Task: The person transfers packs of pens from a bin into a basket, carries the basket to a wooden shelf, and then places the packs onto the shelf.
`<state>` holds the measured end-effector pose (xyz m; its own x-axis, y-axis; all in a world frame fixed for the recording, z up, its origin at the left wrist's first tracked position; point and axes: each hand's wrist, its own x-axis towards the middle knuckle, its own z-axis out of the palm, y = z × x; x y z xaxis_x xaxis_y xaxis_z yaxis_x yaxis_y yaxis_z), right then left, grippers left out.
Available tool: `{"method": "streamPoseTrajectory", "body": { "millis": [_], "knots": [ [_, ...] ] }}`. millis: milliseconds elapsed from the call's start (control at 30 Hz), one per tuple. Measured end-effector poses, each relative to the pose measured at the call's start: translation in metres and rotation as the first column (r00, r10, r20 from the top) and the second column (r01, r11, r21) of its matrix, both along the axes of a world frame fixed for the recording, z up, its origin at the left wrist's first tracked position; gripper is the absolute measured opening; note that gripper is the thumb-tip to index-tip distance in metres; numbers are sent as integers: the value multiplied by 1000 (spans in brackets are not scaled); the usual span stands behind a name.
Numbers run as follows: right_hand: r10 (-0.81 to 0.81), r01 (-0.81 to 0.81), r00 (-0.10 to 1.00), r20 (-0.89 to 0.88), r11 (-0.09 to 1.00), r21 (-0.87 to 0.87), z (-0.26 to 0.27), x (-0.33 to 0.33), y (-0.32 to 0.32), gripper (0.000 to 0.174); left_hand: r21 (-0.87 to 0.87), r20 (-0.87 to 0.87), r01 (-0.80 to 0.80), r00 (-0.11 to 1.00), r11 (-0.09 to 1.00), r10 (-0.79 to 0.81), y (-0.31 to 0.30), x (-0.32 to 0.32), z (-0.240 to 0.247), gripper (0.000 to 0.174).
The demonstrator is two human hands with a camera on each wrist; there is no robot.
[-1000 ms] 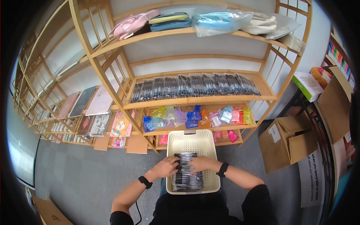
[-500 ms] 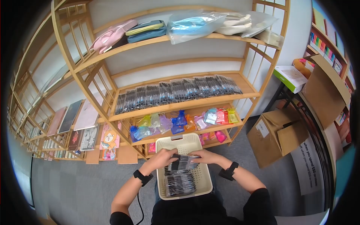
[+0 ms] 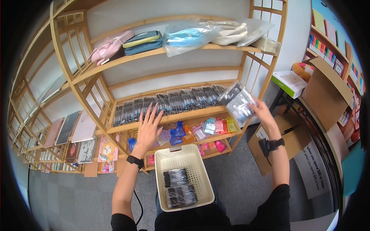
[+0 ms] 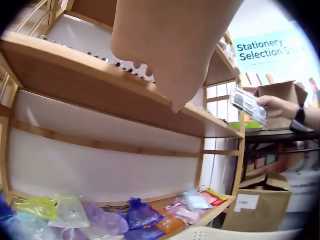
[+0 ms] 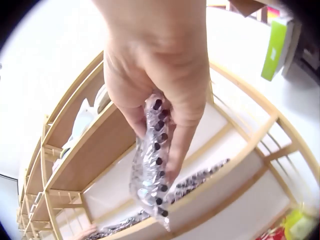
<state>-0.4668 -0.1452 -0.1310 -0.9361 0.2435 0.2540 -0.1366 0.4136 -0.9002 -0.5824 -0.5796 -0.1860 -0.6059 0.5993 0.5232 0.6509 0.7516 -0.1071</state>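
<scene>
My right hand (image 3: 263,114) pinches a clear-wrapped pack of black pens (image 3: 239,104) at the right end of the middle shelf. In the right wrist view the thumb and fingers grip the pack (image 5: 152,160) from both sides, the dark pen ends lined up along its edge. My left hand (image 3: 149,129) has its fingers spread, fingertips at the row of wrapped pens (image 3: 165,102) standing on that shelf. More pen packs (image 3: 180,195) lie in the cream basket (image 3: 206,181) below, in front of my body.
Pouches and pencil cases (image 3: 142,41) fill the top shelf (image 3: 111,61). Colourful mesh bags (image 3: 177,133) lie on the shelf under the pens. At the right are a cardboard box (image 3: 266,148) and a green-and-white box (image 3: 289,82). Notebooks (image 3: 83,127) stand on the left shelves.
Both hands have left the basket. The right hand has lifted a pen pack up and right to the shelf; the left hand has risen to the pen row with fingers spread.
</scene>
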Motion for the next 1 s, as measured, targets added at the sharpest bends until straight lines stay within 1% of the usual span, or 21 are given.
{"method": "streamPoseTrajectory", "body": {
  "millis": [33,67,100,133,167,200,267,300,400,433,467,533,667,733,767,833,867,933,967,1000],
  "knots": [
    [-106,111,994,-34,974,199,8,-12,11,27,-27,-28,-22,999,999,21,-2,-5,-4,72],
    [-204,223,975,-90,896,384,15,-23,19,27,-55,-57,-44,998,998,41,-3,-9,-8,72],
    [-204,224,974,-94,895,385,16,-36,21,27,-66,-73,-64,996,996,59,-3,-12,-13,73],
    [-312,360,933,-181,787,501,13,-49,21,25,-65,-77,-65,995,996,60,-3,-13,-14,73],
    [-398,484,873,-280,646,591,9,-60,21,24,-59,-72,-70,995,996,66,-2,-13,-16,74],
    [-396,483,874,-282,647,590,5,-69,21,24,-53,-66,-76,995,996,73,-2,-12,-17,75],
    [-423,483,859,-289,485,729,-3,-87,21,20,-63,-70,-89,994,994,85,-2,-12,-17,76],
    [-447,507,840,-309,442,740,-12,-97,19,18,-59,-55,-78,996,995,74,-3,-11,-15,75],
    [-473,517,830,-294,458,723,-34,-122,15,17,-59,-40,-68,997,996,65,-2,-11,-14,74],
    [-485,485,842,-234,494,722,-39,-128,15,18,-55,-33,-63,998,997,61,-2,-11,-13,74],
    [-482,483,845,-233,498,720,-45,-134,13,18,-51,-24,-59,998,997,57,-2,-11,-13,74],
    [-446,495,852,-274,516,699,-60,-144,13,22,-47,-32,-56,998,997,55,-2,-10,-13,73],
    [-455,516,841,-292,514,685,-77,-155,15,25,-46,-25,-76,997,996,74,0,-10,-13,74],
    [-412,423,892,-183,623,658,-72,-153,16,26,-49,-33,-77,997,996,76,0,-10,-13,74],
    [-412,420,893,-180,623,660,-69,-150,18,26,-47,-30,-80,996,996,79,0,-10,-13,74],
    [-327,330,939,-103,780,532,-55,-138,18,28,-46,-24,-82,996,996,81,1,-9,-12,75],
    [-328,329,939,-100,780,532,-49,-133,18,28,-35,-23,-72,997,997,72,1,-9,-12,76],
    [-328,240,945,6,703,670,-45,-125,21,36,-25,-17,-63,998,998,63,1,-8,-11,76],
    [-327,237,945,10,703,670,-46,-122,19,36,-27,-24,-65,998,998,64,1,-8,-11,77],
    [-335,259,942,-20,688,678,-49,-119,20,39,-31,-32,-65,997,997,64,1,-9,-11,77]
  ]
}}
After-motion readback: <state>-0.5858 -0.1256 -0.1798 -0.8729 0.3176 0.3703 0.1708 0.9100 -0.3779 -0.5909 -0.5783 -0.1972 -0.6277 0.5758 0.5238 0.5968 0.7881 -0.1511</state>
